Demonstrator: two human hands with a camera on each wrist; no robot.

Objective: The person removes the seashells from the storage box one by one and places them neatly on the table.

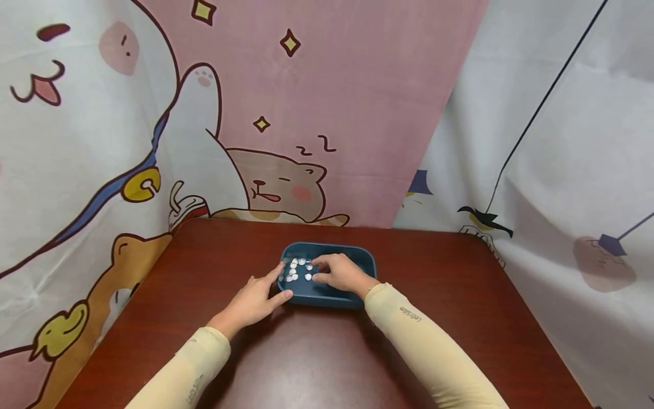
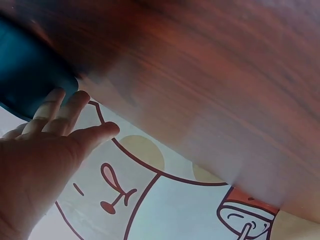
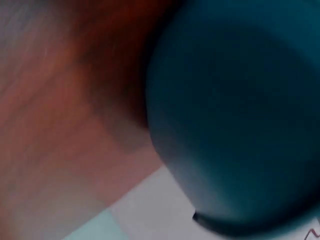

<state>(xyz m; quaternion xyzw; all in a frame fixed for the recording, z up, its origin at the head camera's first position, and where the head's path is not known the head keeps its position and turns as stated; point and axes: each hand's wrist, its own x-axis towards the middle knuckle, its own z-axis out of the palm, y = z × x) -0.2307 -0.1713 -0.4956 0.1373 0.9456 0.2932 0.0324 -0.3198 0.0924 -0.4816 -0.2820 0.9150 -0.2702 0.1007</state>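
Note:
A dark blue rectangular tray lies on the table, with several small, shiny white round pieces in its left part. My left hand rests at the tray's left front corner, fingers stretched along the rim and thumb spread apart. In the left wrist view, the fingers of that hand reach to the tray's side. My right hand is over the inside of the tray, its thumb and forefinger parted beside the nearest white pieces. The right wrist view has the tray wall, blurred, without the hand.
The dark reddish-brown wooden table stretches around the tray on all sides. Behind its far edge hangs a cloth printed with cartoon animals. Pale sleeves cover both forearms.

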